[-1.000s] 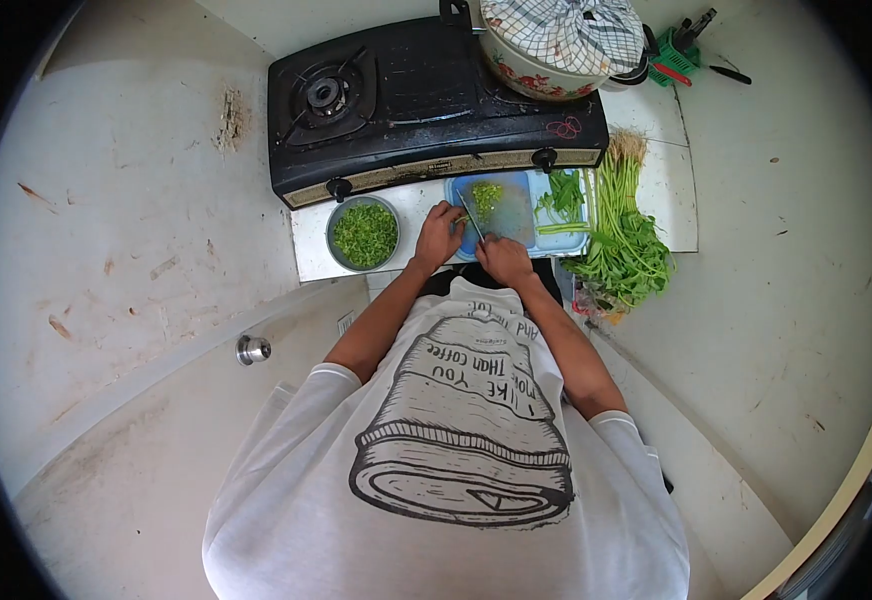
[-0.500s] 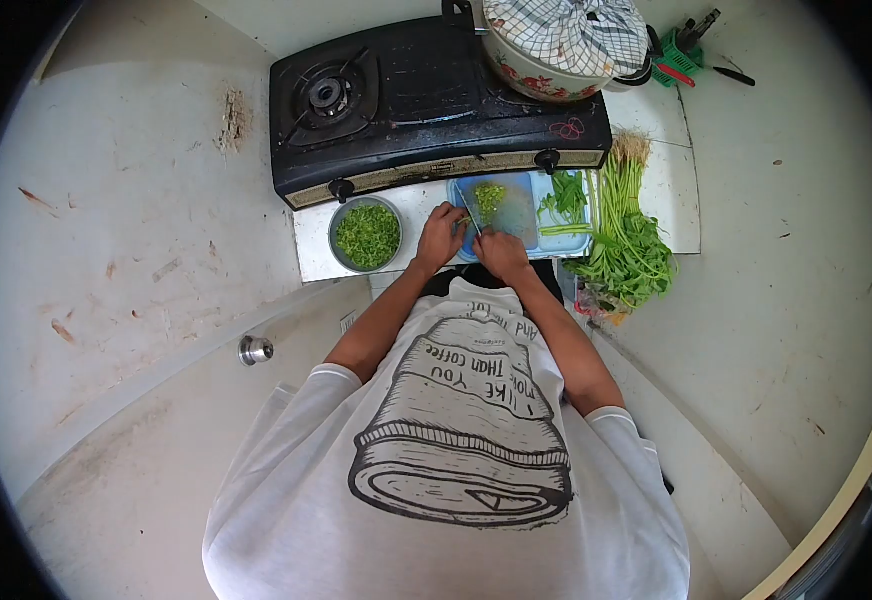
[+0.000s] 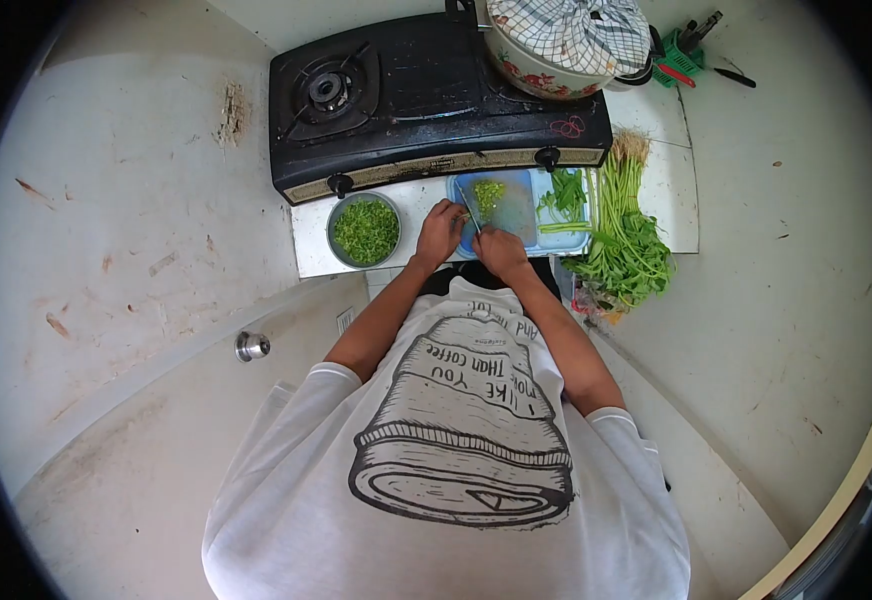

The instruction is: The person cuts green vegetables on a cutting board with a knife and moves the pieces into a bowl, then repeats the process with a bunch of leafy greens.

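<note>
My right hand (image 3: pixel 501 253) is closed around the handle of a knife (image 3: pixel 472 213), whose blade points up and left over a blue tray (image 3: pixel 521 215). Just left of the blade, my left hand (image 3: pixel 440 232) has its fingers curled on green stems (image 3: pixel 465 217), only partly visible. Beyond the knife lies a small heap of chopped stems (image 3: pixel 489 194). Cut leaves and stalks (image 3: pixel 564 200) rest on the tray's right part. A grey bowl (image 3: pixel 332 238) of finely chopped greens (image 3: pixel 366 231) stands to the left of my hands.
A black two-burner stove (image 3: pixel 426 90) spans the back, with a cloth-covered pot (image 3: pixel 546 78) on its right side. A large bunch of leafy greens with roots (image 3: pixel 621 225) lies at the right. Farther back right is a green basket of utensils (image 3: pixel 678 58).
Both hands stay at nearly the same spot on the tray, with the knife shifted very slightly. The bowl, leaves and pot look unchanged.
</note>
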`<act>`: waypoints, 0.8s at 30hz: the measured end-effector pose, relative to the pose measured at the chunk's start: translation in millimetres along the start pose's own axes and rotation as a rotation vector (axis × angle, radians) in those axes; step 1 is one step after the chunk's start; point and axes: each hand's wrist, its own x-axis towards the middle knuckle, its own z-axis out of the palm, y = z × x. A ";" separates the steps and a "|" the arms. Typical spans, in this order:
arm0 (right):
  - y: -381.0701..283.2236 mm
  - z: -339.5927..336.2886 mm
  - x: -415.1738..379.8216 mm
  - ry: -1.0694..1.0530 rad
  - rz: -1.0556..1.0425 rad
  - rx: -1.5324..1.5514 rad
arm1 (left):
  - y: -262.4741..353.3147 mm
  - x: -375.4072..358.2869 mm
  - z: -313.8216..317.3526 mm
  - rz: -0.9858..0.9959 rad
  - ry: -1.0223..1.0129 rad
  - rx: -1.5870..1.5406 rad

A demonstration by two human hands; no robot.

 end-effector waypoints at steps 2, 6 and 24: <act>5.0 3.2 -5.7 0.017 -0.013 0.012 | 1.5 -0.3 -0.2 0.013 0.015 -0.012; 3.2 -8.2 -19.3 -0.036 0.054 0.020 | 2.6 -1.1 1.5 -0.020 0.027 -0.029; -1.6 -6.5 -7.6 0.011 0.108 0.022 | -2.2 -2.1 2.4 0.024 0.027 0.010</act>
